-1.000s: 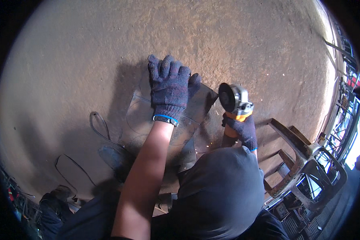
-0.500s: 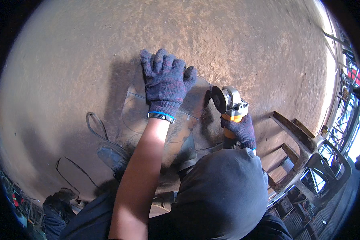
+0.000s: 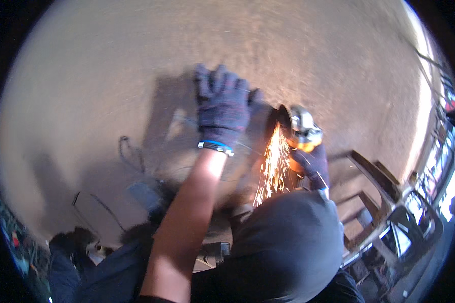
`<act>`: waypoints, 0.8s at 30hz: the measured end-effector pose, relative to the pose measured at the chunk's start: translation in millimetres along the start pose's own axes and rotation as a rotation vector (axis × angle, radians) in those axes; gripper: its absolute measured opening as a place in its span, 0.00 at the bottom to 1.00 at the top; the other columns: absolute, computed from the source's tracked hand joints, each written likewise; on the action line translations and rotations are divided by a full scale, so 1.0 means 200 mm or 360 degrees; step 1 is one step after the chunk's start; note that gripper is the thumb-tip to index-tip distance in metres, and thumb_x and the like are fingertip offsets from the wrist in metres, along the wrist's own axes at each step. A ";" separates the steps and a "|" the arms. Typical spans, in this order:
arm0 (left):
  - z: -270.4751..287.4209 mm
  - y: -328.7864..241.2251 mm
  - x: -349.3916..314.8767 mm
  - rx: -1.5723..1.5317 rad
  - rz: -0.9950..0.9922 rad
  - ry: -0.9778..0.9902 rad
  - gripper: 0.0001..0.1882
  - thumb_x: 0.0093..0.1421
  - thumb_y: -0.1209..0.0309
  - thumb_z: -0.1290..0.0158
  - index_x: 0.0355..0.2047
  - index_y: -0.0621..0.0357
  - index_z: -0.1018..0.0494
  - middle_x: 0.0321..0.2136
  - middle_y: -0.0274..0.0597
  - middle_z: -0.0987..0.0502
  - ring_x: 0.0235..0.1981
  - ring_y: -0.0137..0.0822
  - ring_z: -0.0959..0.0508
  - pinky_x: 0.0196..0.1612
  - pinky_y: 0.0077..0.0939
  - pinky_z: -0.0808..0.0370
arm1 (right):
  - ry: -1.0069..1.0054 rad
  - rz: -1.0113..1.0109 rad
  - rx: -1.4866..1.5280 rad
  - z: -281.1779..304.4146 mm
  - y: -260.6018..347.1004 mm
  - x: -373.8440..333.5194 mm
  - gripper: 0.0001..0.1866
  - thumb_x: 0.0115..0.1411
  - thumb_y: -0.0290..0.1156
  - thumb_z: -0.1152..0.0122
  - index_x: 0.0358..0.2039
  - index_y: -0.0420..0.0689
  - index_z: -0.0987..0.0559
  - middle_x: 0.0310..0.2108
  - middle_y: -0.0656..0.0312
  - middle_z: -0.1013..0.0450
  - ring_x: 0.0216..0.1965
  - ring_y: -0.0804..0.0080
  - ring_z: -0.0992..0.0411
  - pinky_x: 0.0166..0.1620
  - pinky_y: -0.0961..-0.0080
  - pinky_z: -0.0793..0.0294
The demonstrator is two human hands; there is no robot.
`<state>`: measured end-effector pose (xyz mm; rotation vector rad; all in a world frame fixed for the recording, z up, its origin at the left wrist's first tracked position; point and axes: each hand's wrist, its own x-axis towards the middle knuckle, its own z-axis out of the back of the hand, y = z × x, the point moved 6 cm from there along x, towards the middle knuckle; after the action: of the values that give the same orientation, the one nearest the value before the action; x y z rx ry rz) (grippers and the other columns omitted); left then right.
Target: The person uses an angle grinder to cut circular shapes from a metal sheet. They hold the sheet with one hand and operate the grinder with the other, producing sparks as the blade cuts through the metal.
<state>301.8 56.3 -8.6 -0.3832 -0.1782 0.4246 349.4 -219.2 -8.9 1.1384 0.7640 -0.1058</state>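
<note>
My left hand (image 3: pixel 222 106), in a dark knitted glove, lies flat with fingers stretched out on a metal sheet (image 3: pixel 187 132) marked with thin curved lines. My gloved right hand (image 3: pixel 314 165) is wrapped round the orange and black body of an angle grinder (image 3: pixel 303 123). Its thin dark disc stands upright at the sheet's right edge, just right of my left hand. Orange sparks (image 3: pixel 274 164) stream from the disc toward me. The grinder's rear end is hidden, and blur softens the sheet's outline.
A rounded grey cloth shape (image 3: pixel 283 242) covers the lower middle. To the right stands a heavy metal frame (image 3: pixel 376 177) with prongs. A loop of cord or wire (image 3: pixel 126 149) lies at left on the brown ground (image 3: pixel 101 91). Cluttered metal pieces line the far right.
Sparks now fly from the grinder's disc; half a second ago there were none. The whole view has shifted slightly and blurred. My left hand stays flat on the sheet.
</note>
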 end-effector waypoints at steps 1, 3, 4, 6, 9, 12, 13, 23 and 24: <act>0.00 0.00 0.00 0.0039 -0.0012 -0.0121 0.15 0.56 0.52 0.42 0.30 0.50 0.22 0.36 0.41 0.25 0.47 0.47 0.30 0.66 0.64 0.49 | -0.0041 -0.0162 -0.0371 0.00 -0.01 0.03 0.27 0.46 0.23 0.26 0.49 0.39 0.23 0.42 0.63 0.22 0.42 0.74 0.25 0.46 0.72 0.24; 0.03 0.02 -0.02 -0.0286 0.0140 -0.0226 0.15 0.56 0.54 0.45 0.31 0.52 0.20 0.37 0.48 0.23 0.53 0.53 0.30 0.68 0.65 0.52 | -0.0079 -0.0059 -0.0470 -0.12 0.07 0.06 0.29 0.49 0.25 0.29 0.53 0.42 0.27 0.46 0.63 0.24 0.44 0.73 0.26 0.47 0.72 0.24; 0.03 0.02 -0.02 -0.0356 0.0228 -0.0175 0.16 0.55 0.56 0.46 0.33 0.55 0.19 0.39 0.51 0.23 0.54 0.55 0.30 0.68 0.65 0.52 | 0.0040 0.0197 -0.0557 -0.26 0.16 0.10 0.31 0.50 0.26 0.30 0.55 0.43 0.29 0.47 0.63 0.25 0.45 0.73 0.26 0.48 0.71 0.25; 0.07 -0.06 -0.01 -0.0163 0.0106 -0.0004 0.17 0.55 0.60 0.49 0.34 0.59 0.18 0.39 0.55 0.22 0.53 0.56 0.29 0.66 0.61 0.46 | 0.0130 0.0650 -0.1078 -0.59 0.33 0.19 0.33 0.52 0.27 0.32 0.59 0.47 0.34 0.51 0.63 0.27 0.48 0.72 0.27 0.50 0.70 0.25; 0.15 -0.15 -0.03 0.0240 0.0061 0.0164 0.27 0.61 0.54 0.56 0.41 0.67 0.20 0.47 0.60 0.23 0.54 0.59 0.28 0.61 0.65 0.35 | -0.0372 0.1045 -0.2528 -1.01 0.47 0.22 0.36 0.56 0.29 0.36 0.64 0.52 0.40 0.56 0.63 0.31 0.52 0.71 0.28 0.53 0.69 0.25; 0.27 -0.12 -0.08 -0.0104 -0.0082 -0.0072 0.15 0.53 0.48 0.49 0.20 0.41 0.32 0.27 0.31 0.31 0.39 0.42 0.31 0.56 0.65 0.38 | -0.0673 0.0960 -0.3041 -1.20 0.51 0.09 0.40 0.60 0.32 0.40 0.70 0.56 0.47 0.61 0.63 0.34 0.55 0.70 0.30 0.56 0.68 0.26; 0.33 -0.08 -0.13 -0.0193 -0.0081 -0.0350 0.16 0.53 0.46 0.49 0.20 0.40 0.32 0.26 0.32 0.31 0.38 0.42 0.31 0.56 0.66 0.38 | -0.0698 0.0957 -0.3080 -1.24 0.50 0.04 0.41 0.61 0.33 0.41 0.72 0.58 0.49 0.63 0.63 0.35 0.57 0.69 0.30 0.56 0.68 0.26; 0.38 0.06 -0.31 -0.0071 -0.0092 -0.0351 0.16 0.54 0.48 0.50 0.21 0.43 0.32 0.27 0.35 0.30 0.40 0.44 0.31 0.55 0.63 0.39 | -0.0694 0.0969 -0.3139 -1.40 0.26 0.05 0.31 0.69 0.31 0.62 0.72 0.64 0.48 0.61 0.62 0.31 0.53 0.68 0.27 0.52 0.69 0.23; 0.38 0.06 -0.31 -0.0077 -0.0084 -0.0338 0.16 0.54 0.48 0.50 0.21 0.43 0.31 0.27 0.36 0.30 0.40 0.45 0.31 0.55 0.63 0.40 | -0.0683 0.0960 -0.3117 -1.38 0.25 0.06 0.31 0.69 0.31 0.62 0.72 0.64 0.48 0.60 0.62 0.31 0.52 0.68 0.27 0.52 0.69 0.23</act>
<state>223.7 64.1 51.3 -0.3794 -0.4051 0.4089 244.9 39.8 -32.4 -0.5899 -0.1088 0.7496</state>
